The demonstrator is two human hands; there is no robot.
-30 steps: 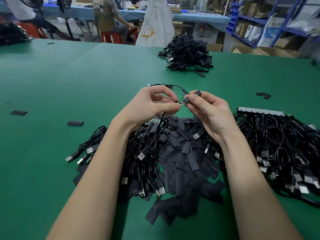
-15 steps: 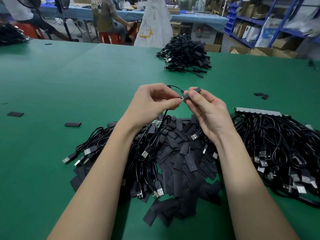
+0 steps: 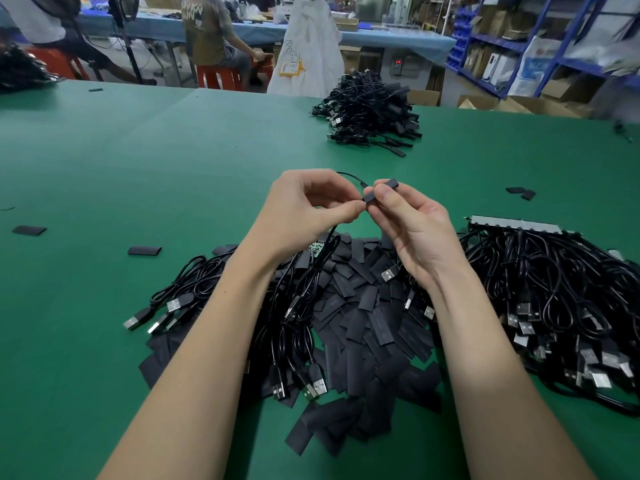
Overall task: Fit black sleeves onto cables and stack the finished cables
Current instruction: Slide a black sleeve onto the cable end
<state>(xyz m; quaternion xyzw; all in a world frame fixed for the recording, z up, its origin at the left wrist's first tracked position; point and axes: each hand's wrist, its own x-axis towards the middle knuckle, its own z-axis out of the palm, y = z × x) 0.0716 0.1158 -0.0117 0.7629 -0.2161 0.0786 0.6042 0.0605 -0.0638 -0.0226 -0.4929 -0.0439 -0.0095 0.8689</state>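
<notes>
My left hand (image 3: 308,206) pinched a thin cable (image 3: 349,176) at mid-frame while my right hand (image 3: 412,223) gripped a black sleeve (image 3: 379,191) against its end. Loose sleeves (image 3: 363,323) lay heaped below, finished cables (image 3: 370,112) piled at upper centre.

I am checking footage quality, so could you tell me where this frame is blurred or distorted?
Head view: the left hand, right hand and small black sleeve they hold are sharp; the blue metal shelving at upper right is smeared; the wide lens bows the green table's far edge; lighting is even, with soft shadows.
</notes>
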